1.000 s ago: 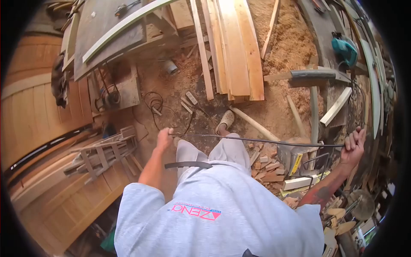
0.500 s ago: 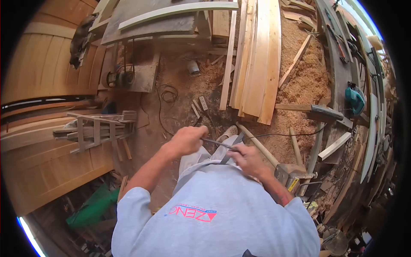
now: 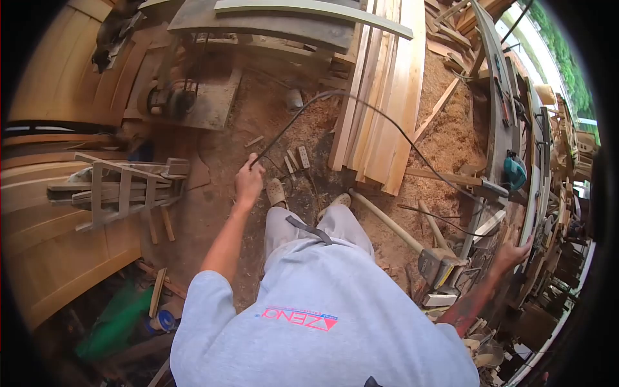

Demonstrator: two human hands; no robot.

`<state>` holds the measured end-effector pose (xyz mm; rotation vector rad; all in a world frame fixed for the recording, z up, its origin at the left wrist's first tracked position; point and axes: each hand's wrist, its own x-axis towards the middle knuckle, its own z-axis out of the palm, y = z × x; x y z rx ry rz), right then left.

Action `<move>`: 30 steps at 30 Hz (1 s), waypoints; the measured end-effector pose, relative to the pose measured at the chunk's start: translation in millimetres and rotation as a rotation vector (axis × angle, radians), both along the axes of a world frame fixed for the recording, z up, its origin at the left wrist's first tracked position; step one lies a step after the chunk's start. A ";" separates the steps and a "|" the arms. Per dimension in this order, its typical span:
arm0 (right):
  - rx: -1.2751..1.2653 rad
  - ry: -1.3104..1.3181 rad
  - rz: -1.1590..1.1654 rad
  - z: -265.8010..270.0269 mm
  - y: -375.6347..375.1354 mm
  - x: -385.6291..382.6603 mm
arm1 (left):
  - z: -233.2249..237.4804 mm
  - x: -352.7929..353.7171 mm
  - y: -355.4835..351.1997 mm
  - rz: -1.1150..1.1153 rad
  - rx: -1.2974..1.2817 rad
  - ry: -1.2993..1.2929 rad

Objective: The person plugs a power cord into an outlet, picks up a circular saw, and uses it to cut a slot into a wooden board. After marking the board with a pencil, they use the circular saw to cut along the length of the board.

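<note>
My left hand (image 3: pixel 249 184) is closed round a dark cable (image 3: pixel 335 94) above the floor. From there the cable arcs over the long planks (image 3: pixel 385 129) and runs down to the right toward the bench. My right hand (image 3: pixel 512 255) is stretched far to the right, its fingers extended at the edge of the cluttered workbench (image 3: pixel 500 97); no object shows in it. A teal power tool (image 3: pixel 514 171) lies on the bench, farther forward than that hand. A dark strap (image 3: pixel 308 229) hangs at my waist.
A long-handled tool (image 3: pixel 387 222) leans beside my right leg. A power strip (image 3: pixel 303 157) and wood offcuts lie on the floor ahead. Stacked wooden frames (image 3: pixel 126 190) stand at the left, with a motor (image 3: pixel 180 101) beyond. Shavings (image 3: pixel 461 122) cover the floor at right.
My hands, close together before at my waist, are now far apart. The left has moved left and forward with the cable; the right has reached out to the bench. The cable now arcs upward.
</note>
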<state>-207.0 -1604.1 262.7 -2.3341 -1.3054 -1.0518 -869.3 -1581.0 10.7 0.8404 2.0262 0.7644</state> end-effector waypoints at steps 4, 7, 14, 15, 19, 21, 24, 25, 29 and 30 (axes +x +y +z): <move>-0.467 1.246 0.448 -11.5 27.5 -240.1 | 109.5 56.3 35.6 -0.094 0.081 -0.565; -0.761 1.214 1.075 -105.0 -1.8 -391.0 | 169.1 91.7 45.9 -0.132 0.061 -1.238; -0.904 1.975 0.665 -71.3 36.4 -413.9 | 91.4 59.6 16.8 -0.679 0.407 -0.933; -0.891 1.937 0.777 -45.8 45.5 -401.2 | 73.4 55.6 11.0 -0.861 0.411 -0.832; -0.426 2.186 1.381 37.3 68.8 -309.1 | 48.0 86.4 -14.5 -1.458 0.021 -0.283; -0.044 2.205 1.378 99.6 80.1 -261.0 | -0.3 88.7 -39.3 -0.993 0.114 -0.259; 0.287 2.073 1.328 157.6 66.1 -81.7 | -82.0 12.0 -54.2 -0.838 0.114 0.200; 0.392 1.995 1.214 166.3 56.6 -1.3 | -88.8 -24.3 -56.2 -0.790 -0.132 0.267; 0.477 1.738 1.033 116.9 55.4 136.6 | -108.5 -131.8 -60.7 -0.560 -0.266 0.435; 0.448 1.763 0.644 75.2 64.8 148.1 | -89.3 -124.9 -45.5 -0.582 -0.265 0.443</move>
